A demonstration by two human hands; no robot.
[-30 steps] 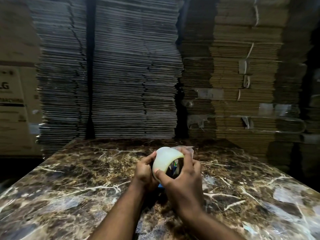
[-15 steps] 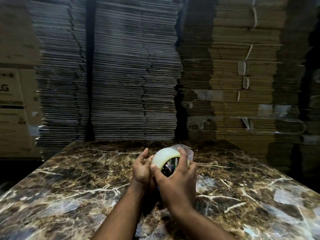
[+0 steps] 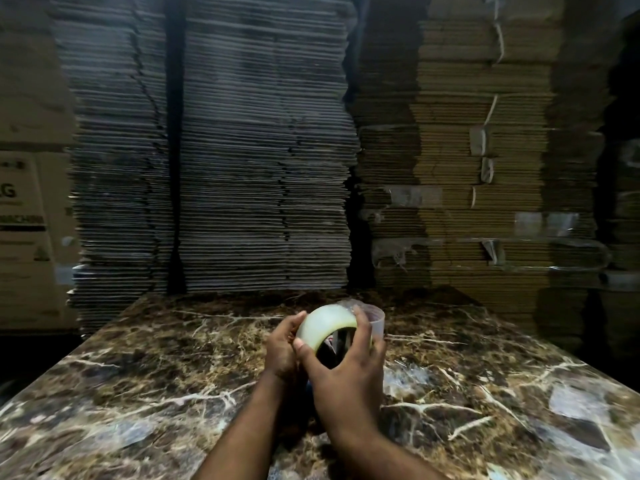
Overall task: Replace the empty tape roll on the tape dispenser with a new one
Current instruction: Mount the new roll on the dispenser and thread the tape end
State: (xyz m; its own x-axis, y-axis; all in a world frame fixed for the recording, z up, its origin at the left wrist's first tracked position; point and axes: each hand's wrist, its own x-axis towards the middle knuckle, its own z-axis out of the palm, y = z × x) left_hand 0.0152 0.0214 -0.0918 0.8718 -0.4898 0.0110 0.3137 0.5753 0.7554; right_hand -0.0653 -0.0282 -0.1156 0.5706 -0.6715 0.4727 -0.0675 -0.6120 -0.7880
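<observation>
- Tape roll [image 3: 323,322], full and pale, gripped by the right hand [image 3: 346,372] between thumb at 8 o'clock and fingers at 2 o'clock.
- Left hand [image 3: 282,344] curls beneath, holding the mostly hidden dispenser [image 3: 337,341].
- Seating appears unfinished; threading remains.

Both hands hide most of the tape dispenser [image 3: 335,341] behind the tape roll [image 3: 325,325].

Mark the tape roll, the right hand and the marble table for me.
tape roll [image 3: 323,322], head view, pale outer band.
right hand [image 3: 346,379], head view, back of hand.
marble table [image 3: 156,382], head view, bare top left of the arms.
</observation>
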